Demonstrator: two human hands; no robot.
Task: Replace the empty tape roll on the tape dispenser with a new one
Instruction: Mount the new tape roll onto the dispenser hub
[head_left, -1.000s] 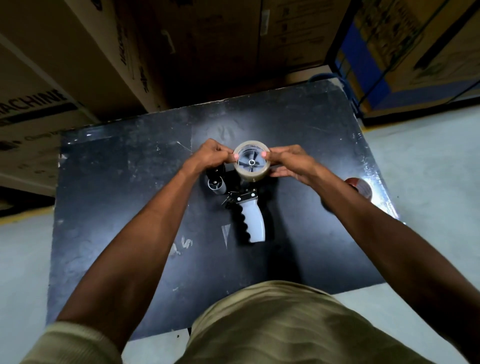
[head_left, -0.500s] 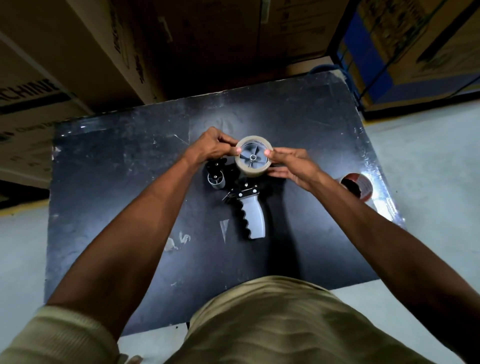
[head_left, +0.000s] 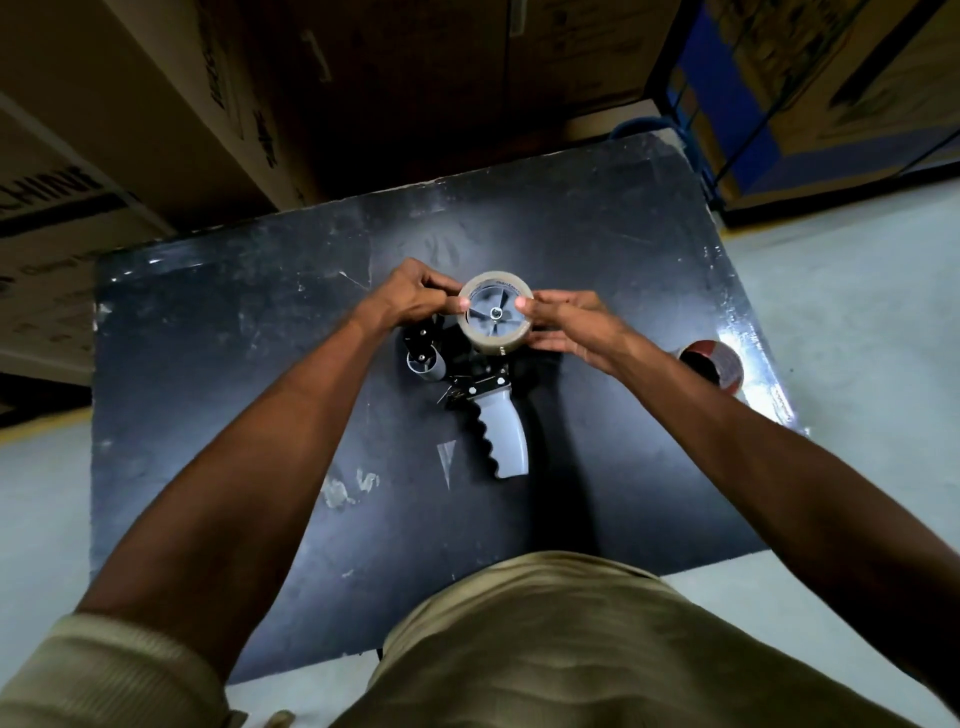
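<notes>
A tape dispenser with a grey grip handle (head_left: 506, 439) lies on its side on the black table (head_left: 218, 364). A tan tape roll (head_left: 493, 340) sits around the dispenser's grey spoked hub (head_left: 493, 313). My left hand (head_left: 415, 296) grips the roll's left side, its thumb on the rim. My right hand (head_left: 563, 325) holds the roll's right side, thumb tip on the rim and fingers under it. A second, reddish-brown roll (head_left: 719, 364) lies at the table's right edge, partly behind my right forearm.
Large cardboard boxes (head_left: 156, 114) stand behind and left of the table. A blue metal rack (head_left: 711, 104) with more cartons is at the back right. Pale floor surrounds the table. A scrap of clear tape (head_left: 447, 457) lies by the handle.
Both hands stay on the tan roll at the hub. The camera has tilted a little, and the roll and hands keep almost the same position on the dispenser.
</notes>
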